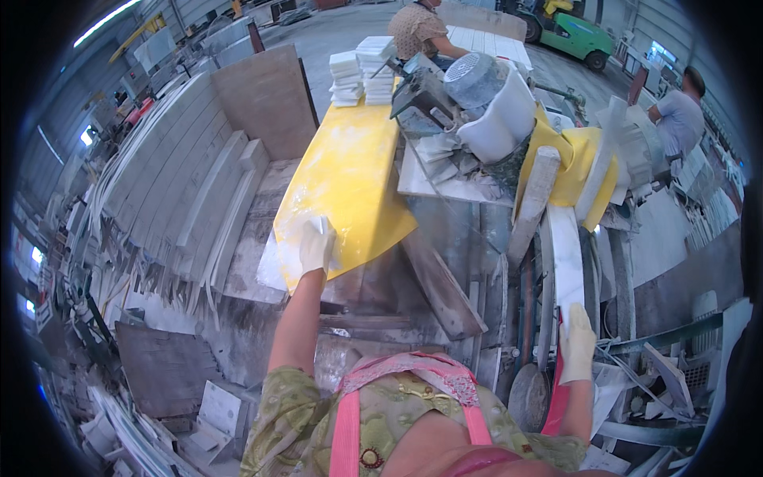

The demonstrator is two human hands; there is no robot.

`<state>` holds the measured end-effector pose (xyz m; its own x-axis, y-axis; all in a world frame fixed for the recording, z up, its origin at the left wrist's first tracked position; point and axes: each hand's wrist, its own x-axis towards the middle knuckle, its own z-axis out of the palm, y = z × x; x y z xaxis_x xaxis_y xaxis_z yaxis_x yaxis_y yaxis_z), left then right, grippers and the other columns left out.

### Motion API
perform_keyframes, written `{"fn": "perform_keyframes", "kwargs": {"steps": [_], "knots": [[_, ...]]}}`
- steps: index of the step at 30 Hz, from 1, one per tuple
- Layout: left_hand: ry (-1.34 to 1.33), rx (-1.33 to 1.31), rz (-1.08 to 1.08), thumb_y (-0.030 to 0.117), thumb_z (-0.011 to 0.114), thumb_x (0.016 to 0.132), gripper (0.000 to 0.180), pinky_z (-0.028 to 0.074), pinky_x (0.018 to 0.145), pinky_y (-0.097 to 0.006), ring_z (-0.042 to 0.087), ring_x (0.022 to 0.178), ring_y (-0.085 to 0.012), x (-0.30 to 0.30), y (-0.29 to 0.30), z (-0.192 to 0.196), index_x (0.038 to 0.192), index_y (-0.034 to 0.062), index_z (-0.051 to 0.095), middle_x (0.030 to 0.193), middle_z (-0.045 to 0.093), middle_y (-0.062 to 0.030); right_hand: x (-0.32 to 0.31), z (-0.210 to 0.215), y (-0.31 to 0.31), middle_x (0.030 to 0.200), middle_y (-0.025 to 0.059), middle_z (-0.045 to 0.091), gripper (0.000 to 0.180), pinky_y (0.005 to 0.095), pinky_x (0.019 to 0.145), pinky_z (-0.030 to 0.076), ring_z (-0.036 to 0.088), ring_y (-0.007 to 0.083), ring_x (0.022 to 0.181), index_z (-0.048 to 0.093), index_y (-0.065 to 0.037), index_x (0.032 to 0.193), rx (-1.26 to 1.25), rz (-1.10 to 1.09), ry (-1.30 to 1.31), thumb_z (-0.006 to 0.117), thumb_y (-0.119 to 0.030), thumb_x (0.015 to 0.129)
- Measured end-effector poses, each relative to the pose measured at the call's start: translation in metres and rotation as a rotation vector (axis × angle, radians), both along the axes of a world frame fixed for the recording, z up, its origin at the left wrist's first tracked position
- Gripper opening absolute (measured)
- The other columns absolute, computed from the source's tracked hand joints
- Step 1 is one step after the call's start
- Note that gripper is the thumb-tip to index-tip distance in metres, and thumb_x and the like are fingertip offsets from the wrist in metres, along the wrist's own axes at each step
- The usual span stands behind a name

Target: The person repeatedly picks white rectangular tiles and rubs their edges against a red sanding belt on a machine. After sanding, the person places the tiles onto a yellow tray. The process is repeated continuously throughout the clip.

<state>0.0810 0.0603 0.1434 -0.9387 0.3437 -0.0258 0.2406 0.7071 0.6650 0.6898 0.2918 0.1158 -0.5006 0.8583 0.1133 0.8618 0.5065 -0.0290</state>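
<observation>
My left hand (315, 248), in a pale glove, is over the near end of a yellow sheet (342, 175) draped on a long bench. Its fingers are bent around something whitish that I cannot make out. On the right, my gloved right hand (579, 346) lies with fingers stretched forward against the near end of a white marble strip (566, 258). The strip runs away from me along a narrow bed, under a yellow cloth flap (566, 159) on the machine. Beside my right wrist is a long red strip (558, 397).
Stacks of white tiles (346, 79) stand at the bench's far end. A motor (474, 79) sits among broken stone offcuts. Long grey slabs (159, 183) lean at left. Two people work beyond, and a green forklift (568, 36) is at the back.
</observation>
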Motion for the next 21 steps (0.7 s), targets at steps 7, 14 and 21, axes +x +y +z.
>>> {"fn": "perform_keyframes", "kwargs": {"steps": [7,14,21], "knots": [[-0.187,0.066,-0.134,0.052,0.058,0.097,0.069,0.05,0.094,-0.047,0.066,0.113,-0.0452,0.018,-0.018,0.037,0.134,-0.0055,0.046,0.12,0.067,-0.0324,-0.103,0.041,0.026,0.1,0.0146,0.075,0.035,0.0429,0.081,0.055,0.073,0.0264,0.088,0.069,-0.004,0.123,-0.364,-0.322,0.688,0.069,-0.025,0.095],[-0.068,0.083,-0.107,0.059,0.05,0.102,0.068,0.05,0.091,-0.052,0.065,0.111,-0.0493,0.011,-0.012,0.013,0.128,-0.0042,0.049,0.114,0.066,-0.0366,-0.377,0.031,-0.089,0.11,0.0065,0.068,0.044,0.0335,0.091,0.049,0.062,0.0157,0.103,0.063,0.002,0.126,-1.025,0.221,1.451,0.066,-0.033,0.1],[-0.112,0.227,-0.106,0.057,0.05,0.102,0.067,0.049,0.097,-0.052,0.062,0.115,-0.048,0.003,-0.017,0.002,0.134,-0.0024,0.052,0.123,0.062,-0.0375,-0.538,-0.009,-0.157,0.12,0.0195,0.069,0.067,0.0396,0.094,0.052,0.067,0.0298,0.114,0.052,0.0,0.145,-0.867,0.297,0.913,0.064,-0.045,0.097]]}}
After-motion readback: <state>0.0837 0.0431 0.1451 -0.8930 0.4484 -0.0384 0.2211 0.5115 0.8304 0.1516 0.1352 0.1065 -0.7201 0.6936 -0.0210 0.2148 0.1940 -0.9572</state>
